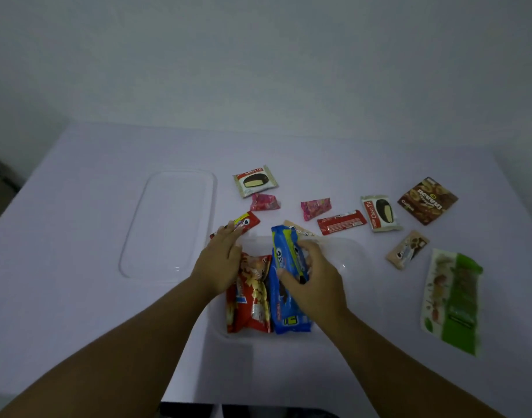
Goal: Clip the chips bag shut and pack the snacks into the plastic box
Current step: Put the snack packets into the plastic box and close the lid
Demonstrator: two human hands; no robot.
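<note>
R hand (314, 285) grips blue pack (289, 251) over box (361, 267); L hand (219, 267) prob. resting.

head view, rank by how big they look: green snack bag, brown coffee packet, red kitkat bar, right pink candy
1. green snack bag
2. brown coffee packet
3. red kitkat bar
4. right pink candy, close to the bar, so unsure

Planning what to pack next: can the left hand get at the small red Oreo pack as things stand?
Probably yes. The left hand has its fingertips right at the red Oreo pack, which lies flat on the table just beyond the box, with nothing on top of it. The hand looks empty.
</note>
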